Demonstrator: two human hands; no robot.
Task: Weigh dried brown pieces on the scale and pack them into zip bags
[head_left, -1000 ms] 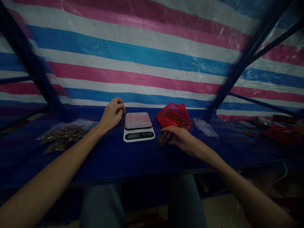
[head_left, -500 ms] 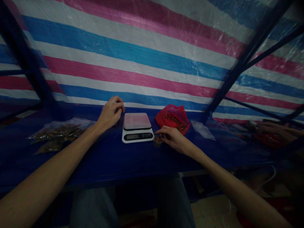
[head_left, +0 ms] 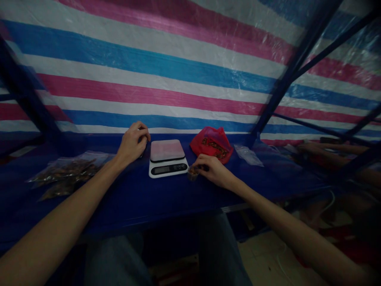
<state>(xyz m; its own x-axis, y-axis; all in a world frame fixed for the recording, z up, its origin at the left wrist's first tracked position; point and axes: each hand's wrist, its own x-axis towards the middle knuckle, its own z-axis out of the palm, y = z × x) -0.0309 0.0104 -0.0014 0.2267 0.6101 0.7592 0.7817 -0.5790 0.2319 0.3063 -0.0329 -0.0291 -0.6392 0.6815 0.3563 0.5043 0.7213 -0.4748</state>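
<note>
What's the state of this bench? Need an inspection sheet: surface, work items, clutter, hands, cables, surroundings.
Surface: blue tabletop, dimly lit.
Work items: white scale, display unreadable; small clear cup with brown pieces, by the scale's front right corner; open red bag with brown contents behind the cup.
Clutter: filled clear bags at left; clear plastic bag right of the red bag.
Left hand: beside the scale, fingers bent; grip unclear.
Right hand: fingers at the cup; grip unclear.
Cables: white cord at lower right, ends unclear.
Surroundings: striped sheeting behind; blue frame; another person's arm at right, blurred.
</note>
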